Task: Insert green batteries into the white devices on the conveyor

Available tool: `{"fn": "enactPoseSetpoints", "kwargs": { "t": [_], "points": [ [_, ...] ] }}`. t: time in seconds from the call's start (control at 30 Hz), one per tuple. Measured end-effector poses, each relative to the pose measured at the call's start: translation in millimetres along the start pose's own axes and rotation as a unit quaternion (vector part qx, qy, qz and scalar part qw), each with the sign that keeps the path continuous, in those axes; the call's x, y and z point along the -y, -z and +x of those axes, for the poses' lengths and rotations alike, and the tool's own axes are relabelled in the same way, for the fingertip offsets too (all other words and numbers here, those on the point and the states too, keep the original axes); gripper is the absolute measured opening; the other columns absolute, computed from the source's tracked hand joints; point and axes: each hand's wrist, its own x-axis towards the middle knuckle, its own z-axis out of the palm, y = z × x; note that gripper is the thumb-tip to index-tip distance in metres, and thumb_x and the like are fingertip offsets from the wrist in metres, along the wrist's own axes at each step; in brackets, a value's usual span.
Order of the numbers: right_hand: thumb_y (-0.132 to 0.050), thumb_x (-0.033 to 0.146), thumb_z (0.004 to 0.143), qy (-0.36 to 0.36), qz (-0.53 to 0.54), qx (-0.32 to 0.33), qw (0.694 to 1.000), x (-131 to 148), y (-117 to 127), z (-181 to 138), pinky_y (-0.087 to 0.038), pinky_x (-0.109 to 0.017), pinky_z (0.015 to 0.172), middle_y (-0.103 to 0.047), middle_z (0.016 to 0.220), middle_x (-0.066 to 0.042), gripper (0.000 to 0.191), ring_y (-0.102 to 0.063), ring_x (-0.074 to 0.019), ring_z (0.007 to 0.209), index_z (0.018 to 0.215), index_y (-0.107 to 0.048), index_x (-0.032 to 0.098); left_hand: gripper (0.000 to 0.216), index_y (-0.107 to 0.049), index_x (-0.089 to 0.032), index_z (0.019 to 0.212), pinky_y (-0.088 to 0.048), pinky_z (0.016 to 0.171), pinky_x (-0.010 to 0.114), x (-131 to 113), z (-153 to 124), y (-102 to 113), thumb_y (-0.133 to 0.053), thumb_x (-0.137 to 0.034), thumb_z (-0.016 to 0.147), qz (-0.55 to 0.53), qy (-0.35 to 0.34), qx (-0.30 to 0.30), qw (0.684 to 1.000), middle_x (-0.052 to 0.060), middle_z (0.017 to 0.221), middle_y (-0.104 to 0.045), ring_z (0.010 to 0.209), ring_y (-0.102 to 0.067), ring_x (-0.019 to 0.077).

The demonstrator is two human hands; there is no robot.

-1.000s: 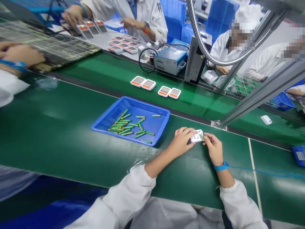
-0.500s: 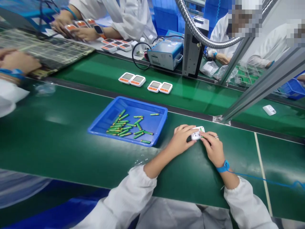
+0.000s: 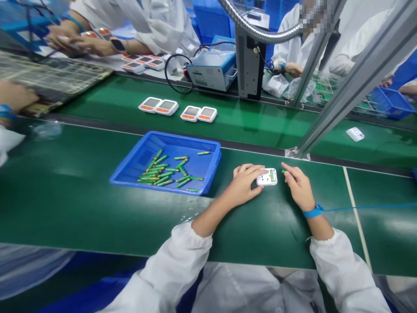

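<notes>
My left hand [image 3: 244, 184] is closed on the left side of a small white device [image 3: 267, 178], which lies back up on the green bench. In its open battery compartment a green battery [image 3: 272, 175] shows. My right hand [image 3: 298, 184] is apart from the device, to its right, with thumb and fingers pinched on a second green battery [image 3: 283, 171]. Only a small green end of that one is visible. A blue wrist strap [image 3: 313, 211] with a cord is around my right wrist. To the left, several green batteries [image 3: 159, 177] lie loose in a blue tray [image 3: 125, 167].
Several white and orange devices with screens [image 3: 167, 107] lie on the green conveyor beyond. Another white device [image 3: 355, 134] is farther right. A slanted metal post [image 3: 325, 117] rises from the bench edge. Co-workers' hands [image 3: 81, 45] handle devices at the upper left.
My right hand has drawn back from the device to the right, with a battery between its fingers. My left hand has stayed on the device. The camera view has shifted slightly.
</notes>
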Motion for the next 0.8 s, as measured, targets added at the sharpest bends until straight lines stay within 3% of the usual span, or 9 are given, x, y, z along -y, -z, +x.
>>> {"fn": "enactPoseSetpoints", "kwargs": {
  "t": [0.13,0.27,0.47,0.63,0.7,0.8],
  "points": [
    [-0.077,0.048,0.095,-0.036,0.038,-0.001,0.999,-5,10,5,-0.052,-0.030,0.072,-0.072,0.085,0.000,0.035,-0.062,-0.0161,0.072,0.116,-0.078,0.020,0.055,-0.067,-0.033,0.150,-0.031,0.125,0.056,-2,-1,2,-0.073,-0.029,0.096,-0.001,-0.016,0.018,1.000,0.006,0.162,-0.063,0.148,-0.049,0.0353],
    [-0.081,0.050,0.092,-0.010,0.007,0.070,0.998,-2,18,7,-0.052,-0.031,0.074,-0.078,0.085,-0.003,0.029,-0.067,-0.0191,0.077,0.092,-0.082,0.022,0.054,-0.068,-0.033,0.148,-0.026,0.129,0.055,-4,-1,4,-0.075,-0.032,0.095,-0.016,-0.051,0.047,0.997,0.006,0.160,-0.065,0.148,-0.052,0.0328],
    [-0.067,0.038,0.104,0.072,-0.054,0.086,0.992,3,17,2,-0.057,-0.035,0.087,-0.081,0.103,-0.005,0.032,-0.073,-0.0213,0.092,0.127,-0.085,0.026,0.053,-0.070,-0.034,0.147,-0.024,0.132,0.055,-6,0,4,-0.076,-0.032,0.094,-0.015,-0.064,0.064,0.996,0.004,0.158,-0.067,0.148,-0.053,0.0323],
    [-0.069,0.040,0.105,0.086,-0.118,0.057,0.988,1,7,-6,-0.062,-0.036,0.085,-0.080,0.098,-0.007,0.025,-0.075,-0.0226,0.086,0.114,-0.086,0.023,0.054,-0.071,-0.034,0.146,-0.025,0.132,0.055,-7,0,-2,-0.080,-0.032,0.092,-0.012,-0.055,0.040,0.998,0.003,0.157,-0.068,0.145,-0.055,0.0320],
    [-0.063,0.038,0.109,0.112,-0.174,0.062,0.976,1,5,-11,-0.064,-0.041,0.096,-0.081,0.112,-0.011,0.029,-0.077,-0.0264,0.100,0.119,-0.085,0.022,0.055,-0.072,-0.034,0.145,-0.027,0.131,0.056,-8,-1,-4,-0.081,-0.031,0.091,-0.005,-0.048,0.028,0.998,0.003,0.157,-0.068,0.145,-0.054,0.0326],
    [-0.046,0.021,0.111,0.147,-0.275,0.110,0.944,4,4,-25,-0.057,-0.053,0.118,-0.074,0.146,-0.018,0.046,-0.071,-0.0331,0.132,0.146,-0.074,0.017,0.055,-0.073,-0.034,0.144,-0.029,0.129,0.057,-10,-2,-7,-0.082,-0.030,0.090,-0.004,-0.040,0.014,0.999,0.003,0.156,-0.069,0.142,-0.056,0.0331]
  ]
}}
